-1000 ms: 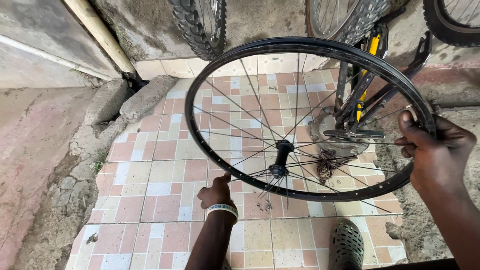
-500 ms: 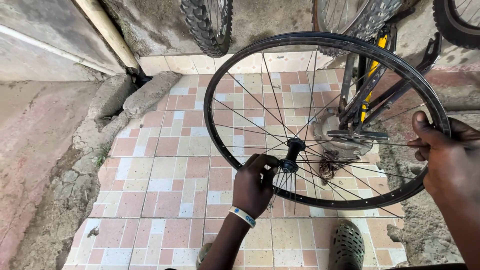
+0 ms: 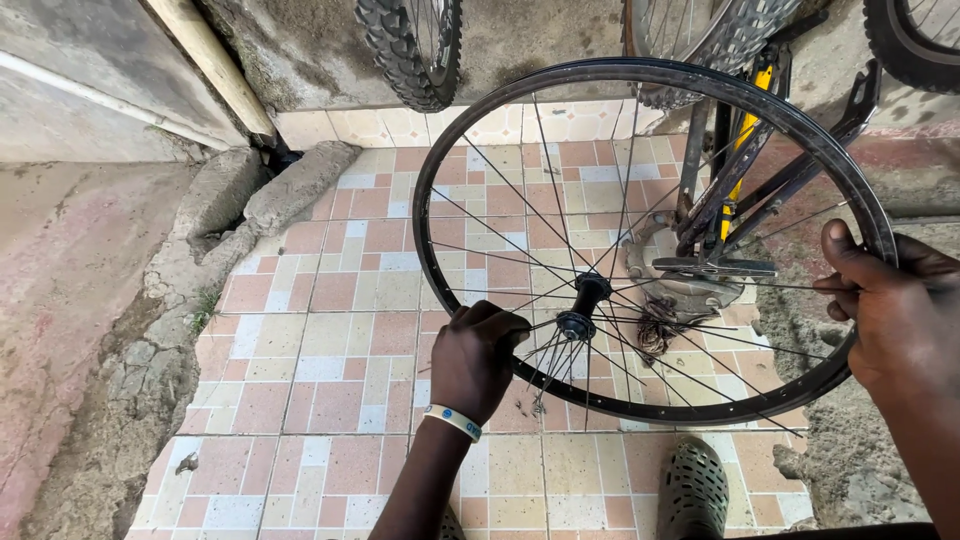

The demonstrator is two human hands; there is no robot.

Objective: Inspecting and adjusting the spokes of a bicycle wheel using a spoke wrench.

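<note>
Pink-and-cream tiled floor (image 3: pixel 330 330) underfoot, rough wall (image 3: pixel 320 50) behind. Your left hand (image 3: pixel 478 360) is curled shut beside the hub (image 3: pixel 580 312), fingers pinched around the axle end or spokes there. Your right hand (image 3: pixel 885 305) clamps the black rim (image 3: pixel 560 82) at its right edge, thumb over it. Bare wheel held tilted above the tiles; parked bicycle frame (image 3: pixel 735 175) and knobby tyre (image 3: pixel 405 50) beyond.

A floor of small square tiles in pink, cream and pale grey (image 3: pixel 330 330) runs up to a rough, stained concrete wall (image 3: pixel 520 45). Cracked bare concrete and broken grey stone chunks (image 3: pixel 250 195) edge its left side under soft daylight, where a pale wooden pole (image 3: pixel 215 65) leans.
</note>
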